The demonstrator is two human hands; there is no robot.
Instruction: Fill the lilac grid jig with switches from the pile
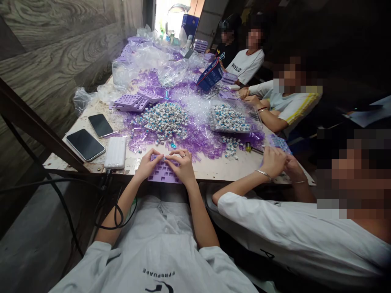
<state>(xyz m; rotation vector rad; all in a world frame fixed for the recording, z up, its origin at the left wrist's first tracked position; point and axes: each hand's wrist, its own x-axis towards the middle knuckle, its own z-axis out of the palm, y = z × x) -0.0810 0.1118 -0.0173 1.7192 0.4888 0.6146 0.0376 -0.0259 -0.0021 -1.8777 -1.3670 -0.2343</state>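
A flat purple tray (162,176) with rows of square holes rests at the table's front edge, just before my body. My left hand (148,163) is closed on its left side, thumb on top. On the right, my right hand (182,163) bends over the tray with thumb and fingertips pinched together. A tiny white-and-blue piece (165,158) shows at those fingertips, close to the left thumb; its exact shape is too small to tell. Beyond the hands lies a heap of similar white-and-blue pieces (166,120), with purple clear plastic strips (198,142) scattered around it.
Two phones (86,145) and a white power bank (115,152) with a black cable lie at left. Stacked purple trays (131,101), a bag of pieces (230,118) and a tilted blue basket (210,75) stand farther back. A co-worker's hands (275,162) are close at right; more people sit beyond.
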